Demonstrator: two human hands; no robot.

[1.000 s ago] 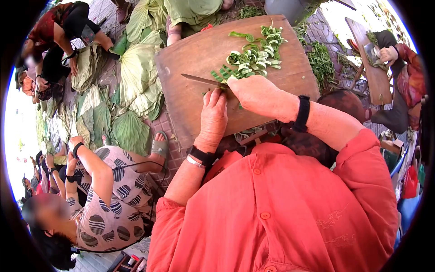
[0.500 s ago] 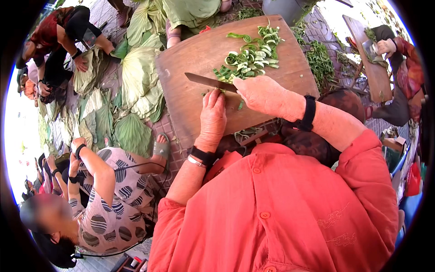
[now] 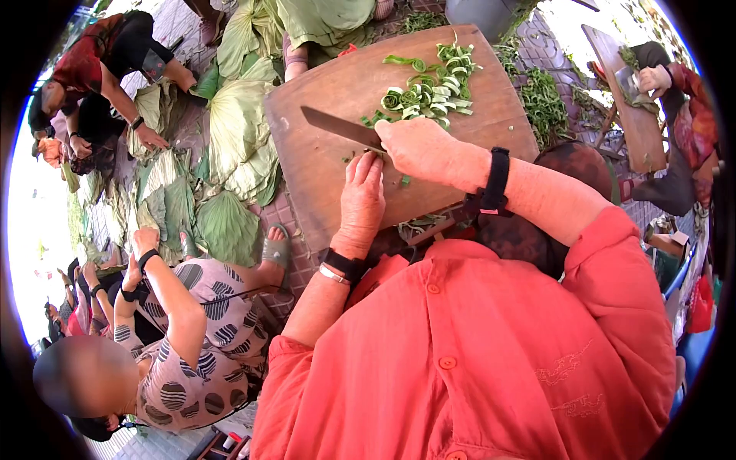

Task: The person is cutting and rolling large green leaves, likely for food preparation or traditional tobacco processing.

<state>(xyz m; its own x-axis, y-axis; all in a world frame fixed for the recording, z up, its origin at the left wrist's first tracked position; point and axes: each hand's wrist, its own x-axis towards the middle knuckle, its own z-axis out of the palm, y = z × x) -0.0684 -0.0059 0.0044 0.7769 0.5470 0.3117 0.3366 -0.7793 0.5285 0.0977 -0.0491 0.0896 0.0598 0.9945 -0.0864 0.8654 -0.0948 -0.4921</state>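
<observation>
Knife juts leftward from the right hand, which is clenched around it.

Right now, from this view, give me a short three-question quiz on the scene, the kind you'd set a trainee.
1. Which of the wearer's hands grips the knife?
2. True or false: the wooden board is bare.
3. Where is the left hand? A, against the red shirt; B, close to the knife, over the board; C, out of view.

Key
1: The right hand.
2: False; cut green strips lie on it.
3: B.
</observation>
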